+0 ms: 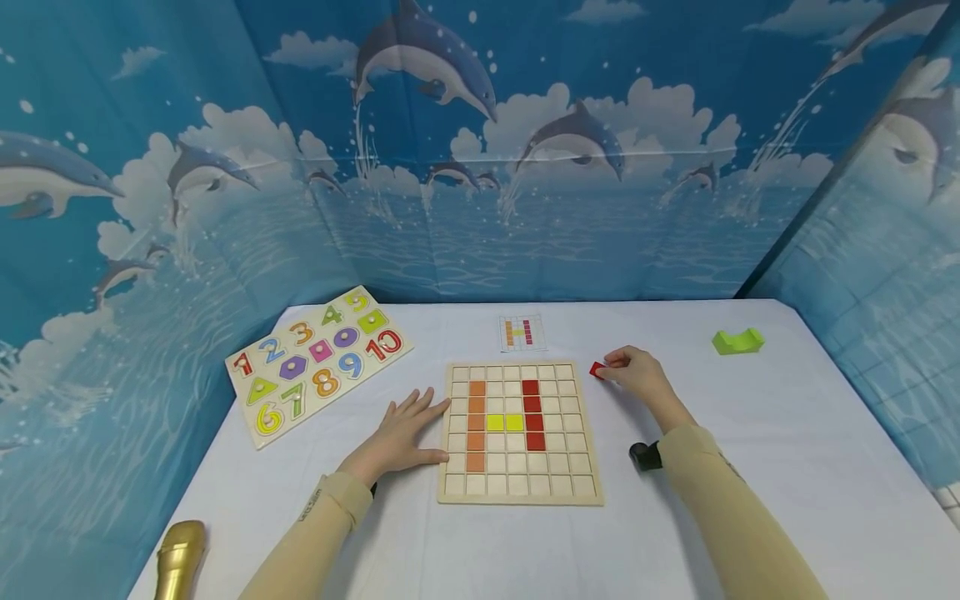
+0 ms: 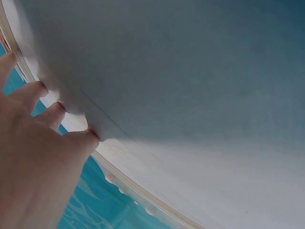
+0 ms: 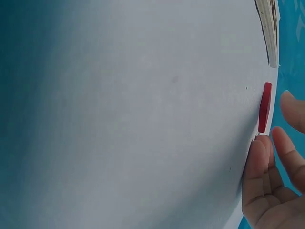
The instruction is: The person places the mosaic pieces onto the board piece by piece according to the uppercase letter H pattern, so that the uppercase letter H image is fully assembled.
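Observation:
A wooden grid board (image 1: 517, 493) lies on the white table. An orange column (image 1: 477, 405), two yellow squares (image 1: 505, 422) and a red column (image 1: 533, 422) fill some cells. My left hand (image 1: 397, 440) rests spread at the board's left edge, fingertips and thumb against it. To the right of the board, a loose red square tile (image 1: 596, 369) lies flat on the cloth. My right hand (image 1: 636, 372) is beside this tile. In the right wrist view, fingertips lie at one end of the tile (image 3: 265, 108), while the thumb stands apart from it.
Behind the board is a small pattern card (image 1: 522, 333). A number puzzle board (image 1: 318, 367) lies at the back left. A green curved block (image 1: 738, 341) sits at the back right, and a gold microphone (image 1: 181, 554) at the front left. A dolphin-print curtain (image 1: 525, 250) stands behind.

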`<action>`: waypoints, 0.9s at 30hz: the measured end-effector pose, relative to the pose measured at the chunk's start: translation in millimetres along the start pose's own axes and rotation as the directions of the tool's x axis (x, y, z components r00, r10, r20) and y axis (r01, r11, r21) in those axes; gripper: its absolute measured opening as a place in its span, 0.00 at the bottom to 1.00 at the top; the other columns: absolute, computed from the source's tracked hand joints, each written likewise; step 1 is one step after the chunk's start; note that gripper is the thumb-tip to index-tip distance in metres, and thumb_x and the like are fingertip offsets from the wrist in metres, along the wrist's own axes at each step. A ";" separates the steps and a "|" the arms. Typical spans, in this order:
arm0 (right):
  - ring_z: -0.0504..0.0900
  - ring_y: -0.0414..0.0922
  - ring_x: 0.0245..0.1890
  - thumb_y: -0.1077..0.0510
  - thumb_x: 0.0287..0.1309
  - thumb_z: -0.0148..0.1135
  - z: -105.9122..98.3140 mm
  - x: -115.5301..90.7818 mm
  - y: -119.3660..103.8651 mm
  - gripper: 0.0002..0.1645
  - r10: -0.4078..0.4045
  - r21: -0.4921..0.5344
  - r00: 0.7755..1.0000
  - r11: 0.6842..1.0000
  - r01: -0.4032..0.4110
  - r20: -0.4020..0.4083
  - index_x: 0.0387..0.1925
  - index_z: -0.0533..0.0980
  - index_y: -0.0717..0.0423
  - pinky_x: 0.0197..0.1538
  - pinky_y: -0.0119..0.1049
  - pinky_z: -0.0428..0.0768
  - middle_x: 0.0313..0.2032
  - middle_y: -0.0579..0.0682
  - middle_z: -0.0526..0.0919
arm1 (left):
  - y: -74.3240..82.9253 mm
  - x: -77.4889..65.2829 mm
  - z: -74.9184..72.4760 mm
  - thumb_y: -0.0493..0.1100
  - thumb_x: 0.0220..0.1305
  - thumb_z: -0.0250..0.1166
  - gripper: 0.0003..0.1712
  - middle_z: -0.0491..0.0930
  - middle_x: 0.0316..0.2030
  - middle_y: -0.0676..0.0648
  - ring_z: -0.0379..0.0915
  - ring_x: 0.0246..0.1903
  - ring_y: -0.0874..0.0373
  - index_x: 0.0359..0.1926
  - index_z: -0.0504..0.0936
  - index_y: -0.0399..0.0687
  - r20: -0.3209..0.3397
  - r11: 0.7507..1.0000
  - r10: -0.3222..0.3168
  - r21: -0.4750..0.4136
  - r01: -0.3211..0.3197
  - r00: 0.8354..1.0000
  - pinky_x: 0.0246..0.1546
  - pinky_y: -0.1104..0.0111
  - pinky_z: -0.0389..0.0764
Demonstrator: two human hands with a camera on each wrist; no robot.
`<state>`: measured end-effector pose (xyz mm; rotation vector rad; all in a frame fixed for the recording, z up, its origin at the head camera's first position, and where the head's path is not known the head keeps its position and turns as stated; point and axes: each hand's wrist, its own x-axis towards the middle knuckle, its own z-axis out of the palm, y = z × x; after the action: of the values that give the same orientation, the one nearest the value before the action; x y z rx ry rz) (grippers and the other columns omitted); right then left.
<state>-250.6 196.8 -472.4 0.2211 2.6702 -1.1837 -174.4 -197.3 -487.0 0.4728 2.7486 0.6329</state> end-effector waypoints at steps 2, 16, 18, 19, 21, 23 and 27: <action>0.76 0.53 0.45 0.54 0.64 0.63 0.5 1.1 -0.1 0.24 0.000 -0.018 1.000 1.000 0.000 0.007 0.54 0.73 0.67 0.46 0.40 0.79 0.51 0.64 0.77 | -0.3 0.1 -0.2 0.61 0.53 0.73 0.50 0.50 0.77 0.42 0.38 0.77 0.40 0.74 0.62 0.58 0.000 1.000 0.002 -0.001 -0.002 1.000 0.75 0.39 0.38; 0.73 0.52 0.41 0.56 0.63 0.62 0.3 2.6 -2.7 0.22 -0.008 -0.103 1.000 0.995 0.011 0.025 0.52 0.73 0.68 0.41 0.38 0.75 0.45 0.62 0.76 | -0.2 0.8 -1.3 0.61 0.54 0.72 0.50 0.50 0.77 0.42 0.38 0.77 0.41 0.75 0.62 0.59 0.003 1.000 0.001 0.007 -0.001 1.000 0.75 0.40 0.38; 0.73 0.52 0.40 0.56 0.62 0.63 -0.1 2.4 -2.5 0.22 -0.013 -0.116 1.000 0.993 0.016 0.026 0.51 0.73 0.68 0.40 0.38 0.74 0.44 0.62 0.76 | 0.0 1.1 -1.2 0.61 0.53 0.72 0.50 0.50 0.77 0.43 0.38 0.78 0.41 0.75 0.62 0.59 0.004 1.000 -0.001 0.008 0.001 1.000 0.75 0.40 0.38; 0.73 0.52 0.39 0.57 0.62 0.63 -0.2 2.4 -2.2 0.22 -0.014 -0.120 1.000 0.993 0.017 0.025 0.51 0.73 0.68 0.39 0.38 0.74 0.43 0.62 0.76 | 0.2 1.4 -1.3 0.61 0.53 0.72 0.50 0.50 0.77 0.43 0.38 0.78 0.41 0.75 0.62 0.59 0.004 1.000 -0.002 0.009 0.002 1.000 0.75 0.40 0.38; 0.72 0.52 0.39 0.57 0.61 0.64 -0.2 2.2 -2.2 0.21 -0.014 -0.118 1.000 0.993 0.017 0.023 0.50 0.73 0.68 0.38 0.38 0.74 0.42 0.62 0.76 | 0.8 1.4 -1.5 0.61 0.53 0.73 0.50 0.50 0.77 0.43 0.38 0.78 0.42 0.74 0.62 0.59 0.005 1.000 -0.004 0.007 0.004 1.000 0.75 0.40 0.38; 0.73 0.52 0.38 0.57 0.60 0.65 0.2 2.1 -2.4 0.21 -0.014 -0.114 1.000 0.993 0.016 0.017 0.48 0.73 0.68 0.37 0.37 0.74 0.42 0.62 0.76 | 1.2 1.3 -1.7 0.61 0.53 0.73 0.50 0.50 0.77 0.43 0.38 0.78 0.42 0.74 0.62 0.59 0.004 1.000 -0.005 0.008 0.005 1.000 0.75 0.40 0.38; 0.73 0.51 0.37 0.57 0.59 0.66 1.5 2.3 -3.1 0.18 -0.002 -0.094 1.000 0.996 0.003 0.006 0.45 0.72 0.66 0.36 0.36 0.74 0.40 0.61 0.77 | 1.4 0.7 -1.7 0.61 0.53 0.73 0.50 0.50 0.77 0.43 0.38 0.78 0.41 0.74 0.62 0.59 0.002 1.000 -0.007 0.009 0.007 1.000 0.75 0.40 0.39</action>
<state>-253.3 193.7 -471.8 0.1992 2.7138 -1.0547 -175.2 -196.5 -485.0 0.4659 2.7511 0.6177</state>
